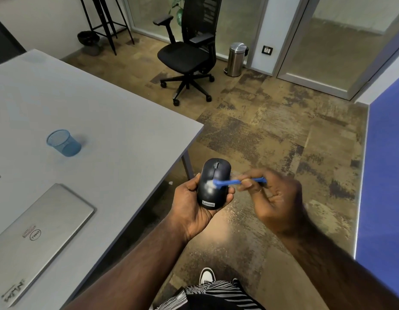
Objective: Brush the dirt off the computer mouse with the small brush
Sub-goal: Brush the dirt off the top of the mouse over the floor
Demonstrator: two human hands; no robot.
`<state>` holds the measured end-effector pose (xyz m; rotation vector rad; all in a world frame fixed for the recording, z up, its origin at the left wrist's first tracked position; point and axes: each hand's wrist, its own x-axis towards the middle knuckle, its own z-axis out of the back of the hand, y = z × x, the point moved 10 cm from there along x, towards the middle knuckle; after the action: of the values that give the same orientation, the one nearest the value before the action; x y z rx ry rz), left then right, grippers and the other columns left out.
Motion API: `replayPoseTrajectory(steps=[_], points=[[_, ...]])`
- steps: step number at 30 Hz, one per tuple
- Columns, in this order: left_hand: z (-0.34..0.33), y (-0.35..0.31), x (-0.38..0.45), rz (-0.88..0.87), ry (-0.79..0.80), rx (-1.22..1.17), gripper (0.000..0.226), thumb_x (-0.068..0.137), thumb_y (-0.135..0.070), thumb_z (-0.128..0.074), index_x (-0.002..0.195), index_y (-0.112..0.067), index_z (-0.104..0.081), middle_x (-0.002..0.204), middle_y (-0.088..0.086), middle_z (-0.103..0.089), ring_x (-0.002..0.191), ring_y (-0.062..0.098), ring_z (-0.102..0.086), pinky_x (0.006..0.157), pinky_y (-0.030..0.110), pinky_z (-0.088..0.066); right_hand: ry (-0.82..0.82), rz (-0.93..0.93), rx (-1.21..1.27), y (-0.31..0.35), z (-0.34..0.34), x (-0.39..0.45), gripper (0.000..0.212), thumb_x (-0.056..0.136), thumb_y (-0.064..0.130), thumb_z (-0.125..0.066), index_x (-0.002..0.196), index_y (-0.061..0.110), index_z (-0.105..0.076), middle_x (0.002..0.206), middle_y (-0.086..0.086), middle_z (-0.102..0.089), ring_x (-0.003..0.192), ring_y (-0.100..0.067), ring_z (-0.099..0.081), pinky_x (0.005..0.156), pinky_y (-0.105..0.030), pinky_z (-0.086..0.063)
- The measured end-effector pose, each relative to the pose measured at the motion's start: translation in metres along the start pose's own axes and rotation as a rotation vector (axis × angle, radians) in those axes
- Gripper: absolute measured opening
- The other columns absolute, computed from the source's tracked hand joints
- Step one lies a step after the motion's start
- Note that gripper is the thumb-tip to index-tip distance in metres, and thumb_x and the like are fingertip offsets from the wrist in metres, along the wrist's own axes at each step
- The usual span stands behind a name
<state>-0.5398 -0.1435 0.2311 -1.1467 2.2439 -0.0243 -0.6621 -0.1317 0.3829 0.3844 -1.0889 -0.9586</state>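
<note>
Dark computer mouse (213,184) cradled in left hand (191,204), fingers curled round its sides, off the table's (109,121) corner. Small blue brush (236,182) pinched by right hand (274,198) (bristles on a whitish patch).

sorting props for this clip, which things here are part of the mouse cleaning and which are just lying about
In use: computer mouse in left hand; small brush in right hand.

Lying about: laptop, blue mesh cup, office chair, steel bin.
</note>
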Motion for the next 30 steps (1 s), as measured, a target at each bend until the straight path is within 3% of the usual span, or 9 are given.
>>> replayPoseTrajectory(steps=[3,6,9,11,15,20,24,26,30], points=[[0.001,-0.004,-0.001,-0.033,-0.032,0.021,0.051,0.095,-0.03,-0.042,0.13,0.004,-0.055,0.127,0.029,-0.059,0.108,0.035,-0.061,0.09,0.045,-0.053,0.139,0.08,-0.055,0.015,-0.02,-0.009,0.019,0.09,0.018,-0.058,0.09,0.006,-0.073,0.081,-0.001,-0.074,0.073,-0.01,-0.068,0.065,-0.018,-0.052],[0.001,-0.01,-0.001,-0.052,-0.042,0.023,0.049,0.096,-0.029,-0.039,0.127,0.004,-0.059,0.122,0.029,-0.062,0.099,0.036,-0.065,0.08,0.044,-0.059,0.026,0.027,-0.092,0.007,-0.005,-0.004,0.019,0.09,0.017,-0.057,0.09,0.004,-0.072,0.079,-0.001,-0.073,0.072,0.0,-0.063,0.066,-0.008,-0.047],[0.002,-0.01,-0.002,-0.03,-0.038,0.001,0.054,0.097,-0.033,-0.035,0.114,0.007,-0.067,0.108,0.031,-0.065,0.084,0.039,-0.069,0.069,0.042,-0.06,-0.125,-0.022,-0.099,-0.004,0.015,0.0,0.018,0.092,0.015,-0.057,0.094,0.005,-0.072,0.081,0.005,-0.071,0.074,-0.005,-0.069,0.066,-0.021,-0.055],[0.003,-0.008,-0.002,-0.025,-0.034,0.008,0.055,0.097,-0.034,-0.035,0.109,0.007,-0.069,0.105,0.031,-0.066,0.083,0.038,-0.069,0.069,0.042,-0.06,-0.108,0.008,-0.096,-0.001,0.013,-0.001,0.016,0.092,0.015,-0.058,0.095,0.006,-0.072,0.083,0.005,-0.072,0.076,-0.01,-0.07,0.066,-0.027,-0.056],[0.005,-0.005,-0.002,-0.046,-0.047,0.009,0.05,0.099,-0.031,-0.035,0.12,0.004,-0.063,0.112,0.028,-0.066,0.089,0.037,-0.069,0.07,0.044,-0.06,0.064,0.12,-0.091,0.012,-0.007,-0.006,0.018,0.091,0.015,-0.058,0.091,0.004,-0.072,0.082,0.0,-0.074,0.073,-0.01,-0.068,0.063,-0.025,-0.054],[0.002,-0.003,-0.005,-0.011,-0.048,-0.004,0.053,0.097,-0.033,-0.036,0.119,0.009,-0.06,0.105,0.032,-0.065,0.082,0.04,-0.068,0.068,0.043,-0.059,-0.111,-0.014,-0.162,-0.009,0.02,-0.001,0.021,0.091,0.017,-0.057,0.091,0.002,-0.072,0.082,0.001,-0.072,0.072,-0.016,-0.071,0.061,-0.034,-0.056],[0.005,-0.01,-0.004,-0.063,-0.091,0.067,0.05,0.099,-0.031,-0.034,0.126,0.004,-0.058,0.118,0.027,-0.064,0.098,0.035,-0.065,0.081,0.044,-0.057,0.04,0.077,-0.092,0.009,-0.005,-0.01,0.019,0.091,0.015,-0.059,0.09,0.003,-0.072,0.081,-0.004,-0.074,0.07,-0.009,-0.067,0.057,-0.025,-0.054],[0.003,-0.007,-0.004,-0.061,-0.097,0.125,0.051,0.099,-0.031,-0.034,0.13,0.004,-0.055,0.122,0.026,-0.062,0.103,0.034,-0.063,0.088,0.043,-0.054,0.122,0.129,-0.099,0.017,-0.021,-0.014,0.018,0.091,0.015,-0.06,0.091,0.004,-0.073,0.084,-0.004,-0.075,0.072,-0.014,-0.069,0.061,-0.027,-0.054],[-0.004,0.002,-0.005,-0.045,-0.073,0.152,0.047,0.098,-0.029,-0.035,0.118,0.004,-0.062,0.111,0.027,-0.065,0.085,0.036,-0.066,0.076,0.042,-0.057,-0.023,0.052,-0.185,0.004,-0.007,0.008,0.016,0.091,0.013,-0.059,0.094,0.005,-0.073,0.083,-0.004,-0.074,0.066,-0.01,-0.066,0.06,-0.019,-0.052]])
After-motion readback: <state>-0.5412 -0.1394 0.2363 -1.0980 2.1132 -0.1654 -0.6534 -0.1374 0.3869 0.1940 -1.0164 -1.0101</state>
